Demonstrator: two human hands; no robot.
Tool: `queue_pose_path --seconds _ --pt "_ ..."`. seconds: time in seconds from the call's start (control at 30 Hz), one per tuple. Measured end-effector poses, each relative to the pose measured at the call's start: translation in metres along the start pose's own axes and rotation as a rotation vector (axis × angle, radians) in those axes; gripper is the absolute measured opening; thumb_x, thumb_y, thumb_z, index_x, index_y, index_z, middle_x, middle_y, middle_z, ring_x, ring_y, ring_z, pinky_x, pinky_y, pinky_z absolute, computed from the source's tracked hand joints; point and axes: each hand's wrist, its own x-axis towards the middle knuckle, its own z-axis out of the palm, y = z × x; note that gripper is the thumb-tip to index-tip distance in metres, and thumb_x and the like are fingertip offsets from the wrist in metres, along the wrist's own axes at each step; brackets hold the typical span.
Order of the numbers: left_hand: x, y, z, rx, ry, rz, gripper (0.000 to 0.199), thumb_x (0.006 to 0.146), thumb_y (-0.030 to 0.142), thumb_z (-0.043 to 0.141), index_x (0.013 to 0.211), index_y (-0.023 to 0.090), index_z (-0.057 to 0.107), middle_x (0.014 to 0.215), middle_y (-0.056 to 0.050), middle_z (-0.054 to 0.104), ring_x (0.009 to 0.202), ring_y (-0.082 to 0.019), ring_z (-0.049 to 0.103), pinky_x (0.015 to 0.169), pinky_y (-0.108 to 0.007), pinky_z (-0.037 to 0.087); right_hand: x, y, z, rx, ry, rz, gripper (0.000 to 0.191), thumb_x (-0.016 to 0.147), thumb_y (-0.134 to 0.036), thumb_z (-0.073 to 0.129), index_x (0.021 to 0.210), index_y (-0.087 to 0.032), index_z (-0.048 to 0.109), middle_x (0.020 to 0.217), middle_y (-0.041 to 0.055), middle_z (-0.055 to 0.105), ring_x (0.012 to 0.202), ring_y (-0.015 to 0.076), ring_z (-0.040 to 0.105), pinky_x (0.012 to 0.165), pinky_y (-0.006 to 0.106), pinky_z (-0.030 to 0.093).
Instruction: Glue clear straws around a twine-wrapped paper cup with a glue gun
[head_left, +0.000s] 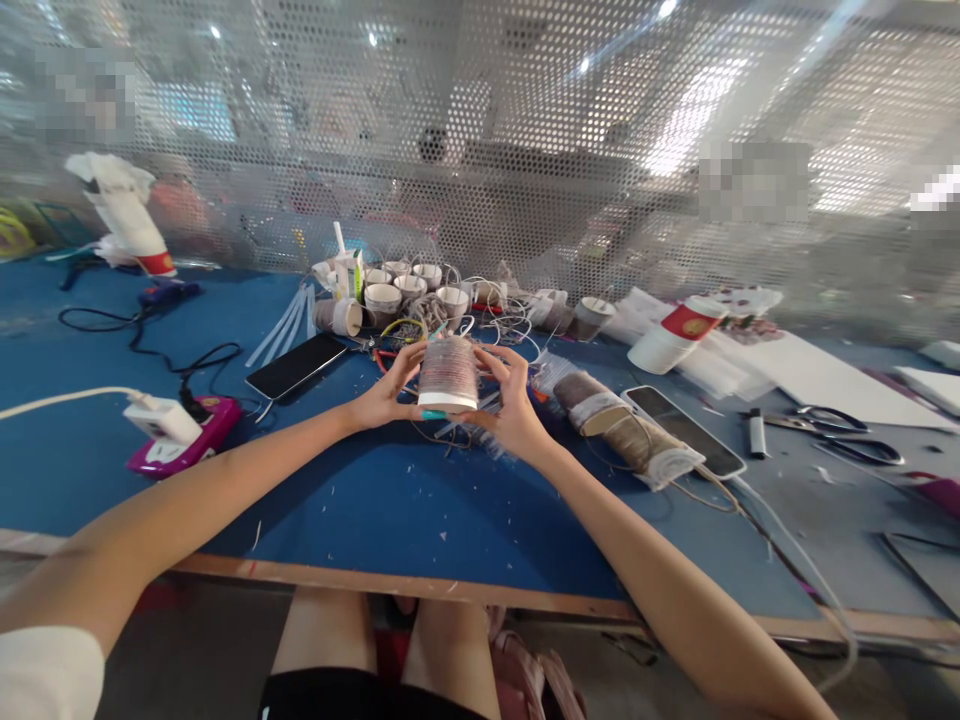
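Between my two hands is an upside-down paper cup [448, 372] wound with greyish-brown yarn, its white rim facing down and toward me. My left hand [396, 390] grips its left side, thumb low near the rim. On the opposite side, my right hand [513, 400] is closed around it, fingers at the upper edge. Something teal shows just under the rim near my left thumb. Behind the cup lie a tangle of yarn [414, 325] and several yarn-wrapped cups [382, 297] with their white openings up.
A black phone [296, 367] and a purple power strip [187, 440] lie to the left. At right are yarn-wrapped cups lying on their sides [626, 430], another phone [686, 430], a red-and-white cup [675, 335] and scissors [832, 425]. A perforated metal screen [480, 130] stands behind the blue table [360, 510].
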Motion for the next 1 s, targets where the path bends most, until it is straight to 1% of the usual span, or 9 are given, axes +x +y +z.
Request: queue_pose_path --seconds 0.13,0.3,0.4,0.53,0.63,0.73,0.8,0.9,1.0 --pt "-0.004 0.007 0.003 0.028 0.09 -0.011 0.103 0.071 0.056 0.083 0.153 0.041 0.021 0.166 -0.013 0.027 0.155 -0.034 0.028 0.124 -0.061 0.029 -0.001 0.0 -0.001 -0.059 0.026 0.023 0.086 0.074 -0.065 0.076 0.137 -0.027 0.032 0.143 0.0194 0.047 0.136 0.0354 0.05 0.114 0.06 0.041" --pt "-0.005 0.01 0.004 0.059 0.123 -0.024 0.1 0.075 0.051 0.082 0.155 0.035 0.024 0.155 -0.016 0.045 0.149 -0.033 0.04 0.124 -0.057 0.032 -0.003 0.0 0.002 0.004 0.028 -0.014 0.083 0.076 -0.058 0.079 0.137 -0.027 0.032 0.144 0.0187 0.046 0.138 0.0331 0.05 0.115 0.057 0.042" --pt "-0.004 0.009 0.004 0.083 0.157 -0.016 0.099 0.073 0.05 0.083 0.153 0.034 0.028 0.149 -0.015 0.048 0.146 -0.034 0.044 0.123 -0.058 0.033 -0.004 -0.002 0.004 0.065 0.001 0.018 0.081 0.08 -0.053 0.077 0.141 -0.029 0.028 0.155 0.0187 0.039 0.143 0.0312 0.046 0.116 0.056 0.042" --pt "-0.003 0.008 0.004 0.132 0.181 -0.006 0.097 0.071 0.052 0.085 0.151 0.035 0.033 0.14 -0.012 0.05 0.138 -0.032 0.051 0.118 -0.055 0.041 -0.005 -0.003 0.004 0.137 -0.032 0.032 0.079 0.086 -0.05 0.072 0.145 -0.032 0.023 0.162 0.0177 0.033 0.147 0.0285 0.04 0.116 0.056 0.042" --pt "-0.004 0.007 0.004 0.253 0.222 0.004 0.096 0.068 0.054 0.085 0.149 0.032 0.039 0.132 -0.011 0.047 0.128 -0.03 0.056 0.107 -0.049 0.053 -0.004 -0.003 0.0 0.128 -0.028 -0.041 0.088 0.078 -0.053 0.079 0.145 -0.032 0.026 0.162 0.0174 0.032 0.148 0.0308 0.038 0.117 0.059 0.038" --pt "-0.004 0.003 0.001 0.409 0.365 -0.008 0.09 0.069 0.056 0.083 0.146 0.028 0.045 0.128 -0.012 0.045 0.118 -0.028 0.057 0.092 -0.042 0.06 -0.005 -0.008 -0.005 0.051 -0.008 -0.164 0.087 0.068 -0.058 0.084 0.138 -0.031 0.041 0.151 0.0143 0.047 0.141 0.0339 0.044 0.116 0.061 0.037" --pt "-0.004 0.001 -0.001 0.49 0.469 0.001 0.087 0.068 0.057 0.084 0.141 0.026 0.049 0.126 -0.011 0.044 0.118 -0.028 0.056 0.093 -0.043 0.059 -0.006 -0.013 -0.006 -0.009 -0.029 -0.191 0.076 0.067 -0.064 0.081 0.129 -0.031 0.052 0.134 0.0118 0.061 0.129 0.0335 0.051 0.11 0.059 0.042" --pt "-0.004 -0.002 -0.001 0.538 0.513 0.032 0.087 0.063 0.058 0.086 0.135 0.024 0.051 0.126 -0.011 0.045 0.122 -0.03 0.054 0.1 -0.047 0.056 -0.008 -0.022 -0.004 -0.091 -0.124 -0.085 0.073 0.066 -0.076 0.071 0.122 -0.03 0.062 0.112 0.0104 0.068 0.116 0.0327 0.054 0.103 0.055 0.046" --pt "-0.004 -0.002 0.001 0.514 0.483 0.065 0.086 0.066 0.059 0.084 0.133 0.022 0.047 0.131 -0.014 0.048 0.125 -0.032 0.053 0.099 -0.047 0.055 -0.008 -0.026 0.0 -0.132 -0.179 0.045 0.075 0.065 -0.08 0.069 0.119 -0.029 0.064 0.111 0.0099 0.068 0.112 0.0324 0.053 0.103 0.055 0.043"
